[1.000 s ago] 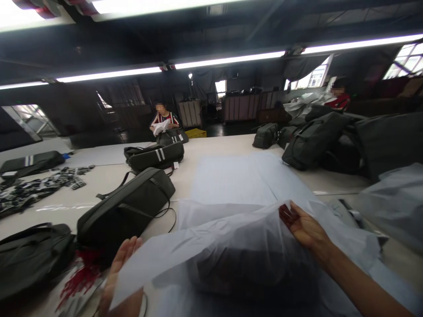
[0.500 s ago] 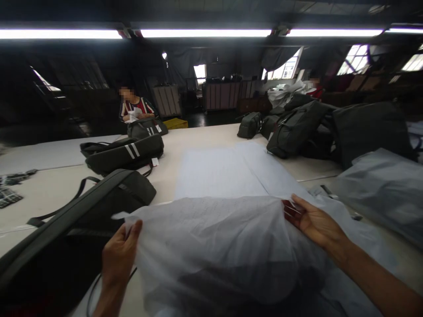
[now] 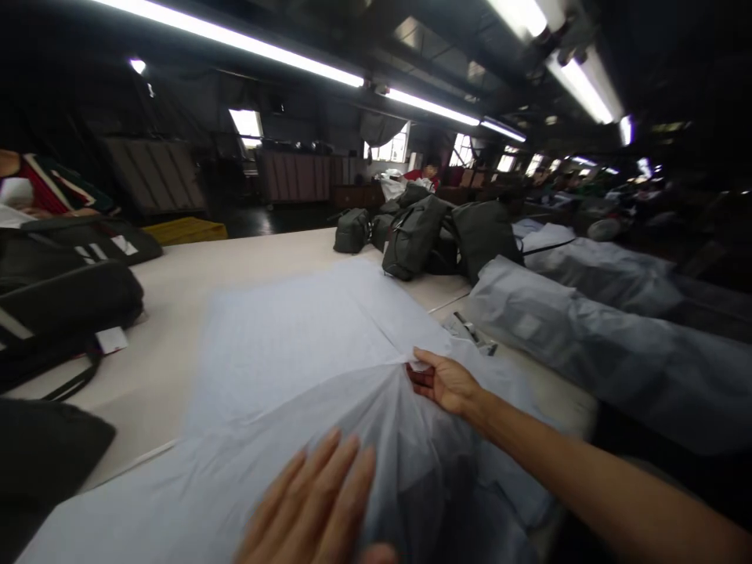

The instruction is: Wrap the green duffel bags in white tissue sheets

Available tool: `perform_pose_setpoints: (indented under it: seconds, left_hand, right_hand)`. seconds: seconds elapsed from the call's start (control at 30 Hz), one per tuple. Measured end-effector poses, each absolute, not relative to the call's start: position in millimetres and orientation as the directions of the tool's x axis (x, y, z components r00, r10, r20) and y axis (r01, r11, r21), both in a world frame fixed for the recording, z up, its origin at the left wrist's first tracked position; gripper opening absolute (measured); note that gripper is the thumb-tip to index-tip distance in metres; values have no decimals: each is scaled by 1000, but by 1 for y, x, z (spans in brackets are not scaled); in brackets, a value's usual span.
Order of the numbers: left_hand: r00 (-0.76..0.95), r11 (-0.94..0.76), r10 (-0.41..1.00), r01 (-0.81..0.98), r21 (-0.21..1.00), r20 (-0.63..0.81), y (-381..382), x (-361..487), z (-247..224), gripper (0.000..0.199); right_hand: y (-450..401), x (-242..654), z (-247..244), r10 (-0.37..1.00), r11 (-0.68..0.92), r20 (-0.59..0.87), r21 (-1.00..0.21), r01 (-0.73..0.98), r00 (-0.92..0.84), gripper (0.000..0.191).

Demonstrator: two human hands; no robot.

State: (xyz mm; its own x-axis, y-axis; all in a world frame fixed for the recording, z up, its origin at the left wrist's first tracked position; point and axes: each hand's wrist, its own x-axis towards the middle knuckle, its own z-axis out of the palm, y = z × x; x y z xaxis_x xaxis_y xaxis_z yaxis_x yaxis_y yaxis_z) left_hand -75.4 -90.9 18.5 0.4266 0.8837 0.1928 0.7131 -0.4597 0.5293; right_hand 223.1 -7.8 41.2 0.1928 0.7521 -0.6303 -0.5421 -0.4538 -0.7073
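Sheets (image 3: 276,337) lie on the table (image 3: 161,313) (bags (image 3: 70,301) left).

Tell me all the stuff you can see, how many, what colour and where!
Thin plastic: one sheet, whitish, front
Table: one, cream, middle
Flat sheets: count unclear, pale blue-white, on the table
Left bags: three, dark green, left
Far bags: several, dark green, table's far end
Wrapped bundles: at least two, cloudy white, right
Tags: at least two, white, left
Crate: one, yellow, behind table
Lights: several, white, overhead
Windows: several, bright white, back
Cabinets: at least two, brownish grey, back
People: at least two, wearing stripes and red, left and back
Left hand: one, bare, over thin plastic
Right hand: one, bare, gripping thin plastic
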Motion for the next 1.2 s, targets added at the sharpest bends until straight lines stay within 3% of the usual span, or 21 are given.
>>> perform_pose_setpoints:
  seconds: [0.07, 0.13, 0.2, 0.27, 0.33, 0.37, 0.43, 0.53, 0.6, 0.67, 0.77, 0.9, 1.03, 1.1, 1.2]
  left_hand:
    - [535, -555, 828, 736, 388, 171, -80, -22, 19, 64]
    - [504, -505, 860, 822, 265, 77, -68, 13, 16, 67]
    - [441, -429, 897, 879, 210, -14, -57, 24, 11, 68]
    - [414, -394, 908, 896, 206, -64, -51, 19, 7, 67]
    - [389, -363, 918, 904, 227, -80, -47, 9, 5, 65]
    - [373, -344, 924, 907, 244, -81, -45, 4, 6, 64]
    - [331, -296, 940, 910, 290, -80, -41, 0, 9, 63]
    - [271, -227, 960, 898, 377, -66, -36, 4, 15, 62]
    - [228, -202, 974, 881, 428, -10, -33, 12, 17, 60]
    - [193, -211, 977, 863, 458, 87, -28, 23, 17, 61]
    - [168, -239, 968, 841, 486, 185, -15, 44, 17, 67]
    - [115, -190, 979, 808, 558, 168, 7, 75, 28, 74]
    - [49, -51, 999, 761, 647, 21, 20, 93, 42, 55]
    - [34, -6, 999, 707, 707, -26, 23, 96, 44, 47]
    - [44, 25, 997, 579, 815, -61, 26, 95, 39, 44]
  right_hand:
    - [-7, 225, 48, 785, -487, -609, -718, -498, 112, 17]
    - [-13, 235, 61, 835, -513, -549, -760, -399, -26, 29]
    - [-26, 259, 76, 910, -411, -413, -880, -239, -43, 41]
    - [-46, 296, 83, 969, -180, -187, -982, -53, 163, 45]
    - [-67, 342, 78, 897, -26, 19, -995, 96, 442, 52]
    - [-77, 363, 72, 831, -13, 46, -995, 103, 554, 60]
    - [-93, 397, 52, 760, -75, -74, -997, -26, 646, 73]
    - [-107, 410, 24, 878, -219, -302, -943, -250, 372, 72]
    - [-112, 401, 14, 950, -243, -278, -944, -225, 142, 60]
    - [-115, 391, 9, 973, -211, -223, -964, -161, 60, 53]
    - [-120, 389, -4, 967, -194, -224, -957, -217, 124, 66]
    - [-130, 401, -23, 931, -200, -303, -891, -407, 205, 78]
    - [-130, 397, -14, 946, -295, -323, -858, -421, -5, 55]
    - [-123, 395, -8, 950, -280, -310, -883, -376, 22, 38]
    - [-113, 406, -16, 925, -292, -360, -876, -383, 118, 37]
